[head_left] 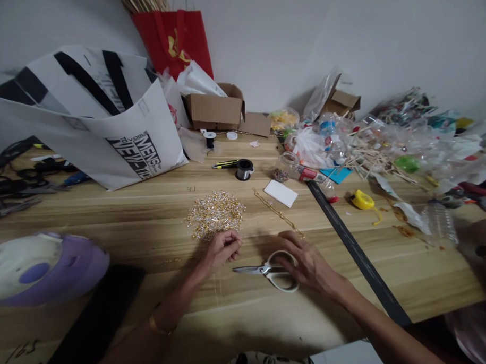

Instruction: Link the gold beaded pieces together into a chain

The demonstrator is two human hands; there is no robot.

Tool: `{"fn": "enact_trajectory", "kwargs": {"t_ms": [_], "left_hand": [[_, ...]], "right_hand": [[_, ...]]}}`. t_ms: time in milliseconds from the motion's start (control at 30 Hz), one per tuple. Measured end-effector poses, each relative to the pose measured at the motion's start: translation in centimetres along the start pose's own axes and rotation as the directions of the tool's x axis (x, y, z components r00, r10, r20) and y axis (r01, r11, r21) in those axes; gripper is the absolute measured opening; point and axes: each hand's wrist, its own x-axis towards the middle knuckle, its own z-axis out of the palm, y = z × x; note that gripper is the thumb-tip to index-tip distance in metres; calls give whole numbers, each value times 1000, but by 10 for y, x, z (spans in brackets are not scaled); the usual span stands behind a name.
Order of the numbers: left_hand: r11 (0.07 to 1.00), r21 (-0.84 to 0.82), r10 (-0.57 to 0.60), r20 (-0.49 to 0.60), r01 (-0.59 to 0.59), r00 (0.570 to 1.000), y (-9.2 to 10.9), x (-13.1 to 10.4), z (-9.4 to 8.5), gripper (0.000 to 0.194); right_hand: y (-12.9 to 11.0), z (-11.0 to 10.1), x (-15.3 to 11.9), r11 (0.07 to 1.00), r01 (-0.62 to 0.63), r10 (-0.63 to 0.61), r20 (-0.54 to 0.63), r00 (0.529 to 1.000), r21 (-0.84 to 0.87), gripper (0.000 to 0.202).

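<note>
My left hand (pixel 224 247) is closed in a pinch at the near edge of a pile of small gold and clear beaded pieces (pixel 216 212). What its fingertips hold, if anything, is too small to make out. My right hand (pixel 309 262) hovers over or touches the pale handles of the scissors (pixel 265 269), its fingers apart and slightly blurred. These scissors lie flat, blades together and tips toward my left hand. Beyond the right hand a thin gold chain (pixel 282 217) stretches across the wood beside a white card (pixel 280 193).
A wire spool (pixel 244 170), a cutter knife (pixel 225 164) and a black thread spool (pixel 210 140) stand behind the pile. At right are a black strip (pixel 349 247), a yellow tape measure (pixel 362 199) and plastic clutter. A white bag (pixel 146 137) and purple object (pixel 78 267) occupy the left.
</note>
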Motion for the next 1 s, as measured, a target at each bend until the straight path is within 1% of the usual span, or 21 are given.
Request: {"fn": "enact_trajectory", "kwargs": {"t_ms": [67, 133, 267, 367, 467, 533, 567, 633, 667, 733, 767, 867, 1000], "left_hand": [[1000, -12, -11, 5, 11, 1000, 2, -1, 0, 25], [1000, -26, -16, 5, 16, 1000, 3, -1, -1, 26], [999, -35, -26, 0, 26, 1000, 3, 0, -3, 26], [998, -46, -30, 10, 31, 999, 3, 1, -4, 27], [996, -76, -48, 27, 50, 998, 4, 3, -5, 30], [992, -109, -66, 37, 70, 997, 3, 5, -7, 32], [989, -125, -79, 44, 84, 996, 2, 6, -7, 33], [983, -148, -105, 58, 112, 993, 0, 8, -9, 35], [980, -157, -114, 66, 123, 991, -1, 8, -10, 35], [975, -172, -126, 88, 139, 988, -2, 9, -11, 35], [973, -181, -127, 98, 143, 987, -3, 9, -11, 34], [970, -190, -133, 117, 154, 984, -2, 8, -12, 33], [970, -200, -127, 82, 142, 988, 0, 7, -12, 32]], "right_hand": [[-5, 0, -9, 998, 16, -9, 137, 991, -55, 46], [-11, 4, -14, 995, 29, -5, 228, 974, -100, 51], [-20, 11, -14, 987, 16, 32, 297, 954, -158, 60], [-22, 8, -12, 986, 12, 43, 330, 943, -166, 61], [-18, -6, -12, 995, -51, 80, 370, 925, -89, 56], [-12, -18, -12, 991, -135, 116, 388, 914, 22, 51], [-8, -23, -13, 981, -162, 110, 391, 914, 103, 47], [-2, -30, -13, 941, -206, 102, 357, 928, 267, 42], [1, -32, -14, 903, -245, 110, 362, 926, 352, 41], [6, -32, -15, 789, -337, 134, 392, 910, 514, 40], [7, -31, -16, 734, -379, 152, 407, 901, 563, 39], [9, -25, -19, 620, -451, 199, 427, 882, 642, 40], [11, -16, -22, 544, -462, 234, 402, 885, 700, 51]]}}
